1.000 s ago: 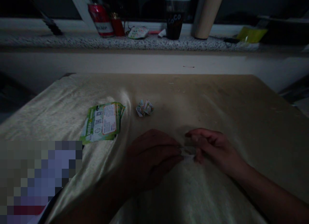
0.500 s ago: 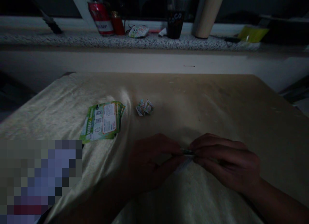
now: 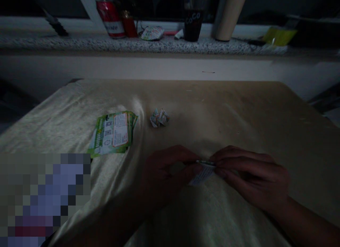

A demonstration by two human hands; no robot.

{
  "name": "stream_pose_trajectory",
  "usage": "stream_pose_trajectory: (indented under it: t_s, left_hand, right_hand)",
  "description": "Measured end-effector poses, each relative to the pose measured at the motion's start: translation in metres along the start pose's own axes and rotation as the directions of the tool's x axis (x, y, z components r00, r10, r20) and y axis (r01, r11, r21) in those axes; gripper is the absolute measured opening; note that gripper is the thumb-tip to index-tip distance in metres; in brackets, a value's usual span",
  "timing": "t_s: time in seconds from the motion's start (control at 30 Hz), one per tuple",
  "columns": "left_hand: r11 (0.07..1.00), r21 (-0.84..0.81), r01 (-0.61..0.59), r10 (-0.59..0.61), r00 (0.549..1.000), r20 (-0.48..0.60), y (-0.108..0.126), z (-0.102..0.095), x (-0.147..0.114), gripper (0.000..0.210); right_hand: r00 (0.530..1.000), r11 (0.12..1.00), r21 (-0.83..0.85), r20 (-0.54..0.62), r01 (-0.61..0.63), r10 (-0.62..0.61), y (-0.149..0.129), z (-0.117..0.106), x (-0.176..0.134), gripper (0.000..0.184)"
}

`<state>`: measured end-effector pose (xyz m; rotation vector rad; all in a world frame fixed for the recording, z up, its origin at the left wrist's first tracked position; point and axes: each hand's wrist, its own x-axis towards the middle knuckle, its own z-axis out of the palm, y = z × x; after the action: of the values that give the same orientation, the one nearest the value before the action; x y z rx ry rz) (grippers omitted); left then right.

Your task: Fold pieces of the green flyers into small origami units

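Note:
Between my two hands is a small folded piece of printed paper [image 3: 204, 172], its pale side with lines of text facing me. My left hand [image 3: 170, 176] pinches its left part between thumb and fingers. On the right end, my right hand [image 3: 252, 179] grips the paper's edge with its fingertips. Beyond my left hand, a folded paper piece [image 3: 159, 118] with pointed corners rests on the cloth. Further left lies a stack of green printed sheets or packets [image 3: 113, 133].
A pale, creased cloth covers the table [image 3: 233, 108]. Behind it, a speckled stone sill [image 3: 164, 46] bears a red can [image 3: 111, 20], a red bottle-like item [image 3: 129, 25], a dark lidded CoCo cup [image 3: 193, 22], a tan cylinder [image 3: 230, 16] and a yellow item [image 3: 279, 36]. A blurred-out patch covers the lower left.
My hands have spread slightly apart, the right one shifting a little rightward. More of the paper's printed side now shows between them. The items on the table stay put.

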<state>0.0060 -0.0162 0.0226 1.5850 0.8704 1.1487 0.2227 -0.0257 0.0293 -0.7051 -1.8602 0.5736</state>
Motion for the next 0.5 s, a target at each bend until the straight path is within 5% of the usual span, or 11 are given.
stream_pose_trajectory:
  t_s: [0.27,0.5]
  left_hand:
    - [0.990,-0.106,0.099,-0.102,0.995,-0.023,-0.0004,0.0030,0.0008,0.010]
    - [0.996,-0.063,0.067,-0.072,0.994,-0.084,0.0029,0.0050,0.0000,0.008]
  right_hand:
    - [1.000,1.000,-0.010,0.006,-0.005,0.005,-0.0017,0.0004,0.0018,0.023]
    - [0.997,0.996,0.049,-0.023,-0.075,0.076,0.0006,0.0025,-0.0024,0.030]
